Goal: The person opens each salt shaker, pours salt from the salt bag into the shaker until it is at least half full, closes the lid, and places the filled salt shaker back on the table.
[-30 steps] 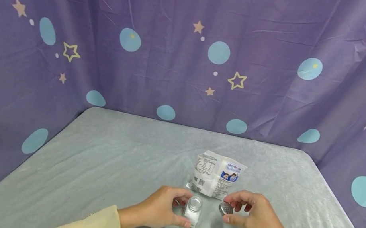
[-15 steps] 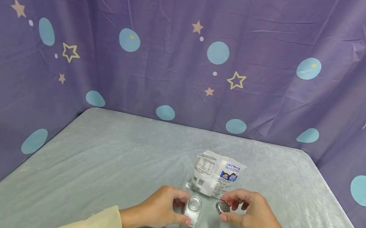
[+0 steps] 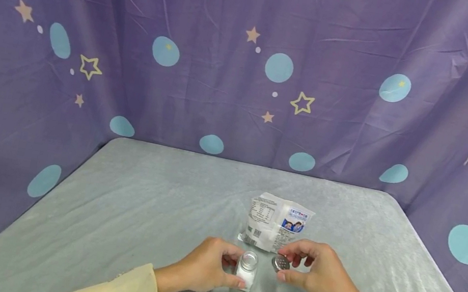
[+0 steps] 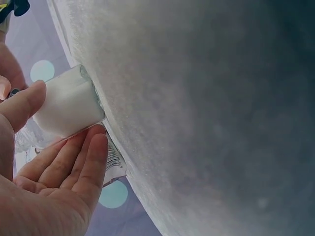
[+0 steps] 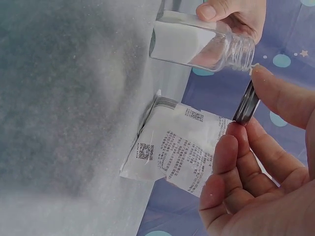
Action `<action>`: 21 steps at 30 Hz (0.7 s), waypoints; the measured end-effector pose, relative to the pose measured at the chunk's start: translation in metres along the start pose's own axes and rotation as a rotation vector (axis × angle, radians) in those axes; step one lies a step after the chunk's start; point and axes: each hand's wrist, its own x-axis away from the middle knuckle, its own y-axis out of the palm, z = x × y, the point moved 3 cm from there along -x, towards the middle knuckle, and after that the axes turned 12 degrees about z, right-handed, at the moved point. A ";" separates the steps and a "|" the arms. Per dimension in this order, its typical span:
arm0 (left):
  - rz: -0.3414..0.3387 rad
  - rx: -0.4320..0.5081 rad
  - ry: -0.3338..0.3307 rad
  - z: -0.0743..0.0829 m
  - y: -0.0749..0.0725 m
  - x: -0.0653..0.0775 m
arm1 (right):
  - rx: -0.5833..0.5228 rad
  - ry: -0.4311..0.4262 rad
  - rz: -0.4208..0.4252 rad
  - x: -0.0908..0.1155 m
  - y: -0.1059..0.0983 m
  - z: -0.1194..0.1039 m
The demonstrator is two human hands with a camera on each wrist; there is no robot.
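A small clear glass shaker jar (image 3: 246,273) stands upright on the table, its mouth uncovered. White powder or fine grains fill its lower part, as the right wrist view shows in the jar (image 5: 184,44). My left hand (image 3: 206,267) grips the jar from the left, thumb in front and fingers behind. To the right of the jar, my right hand (image 3: 321,277) pinches a metal shaker cap (image 3: 281,263) with holes in its top. Thumb and fingertips hold the cap (image 5: 246,104) by its edge, a little apart from the jar's threaded neck.
Behind the jar and cap stands a white printed plastic pouch (image 3: 274,224) with a blue picture. A pale grey cloth covers the table (image 3: 150,204). The purple curtain (image 3: 214,96) with stars and dots hangs at the back and sides.
My right hand has moved left with the cap, bringing it closer to the jar. The left hand and the jar stay in place, and so does the pouch.
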 end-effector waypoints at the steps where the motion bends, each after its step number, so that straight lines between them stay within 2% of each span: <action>1: 0.000 0.000 -0.001 0.000 0.000 0.000 | -0.003 0.000 -0.001 0.000 0.000 -0.001; 21: 0.009 0.007 -0.007 0.004 0.001 0.003 | -0.018 -0.008 -0.022 -0.005 0.005 -0.009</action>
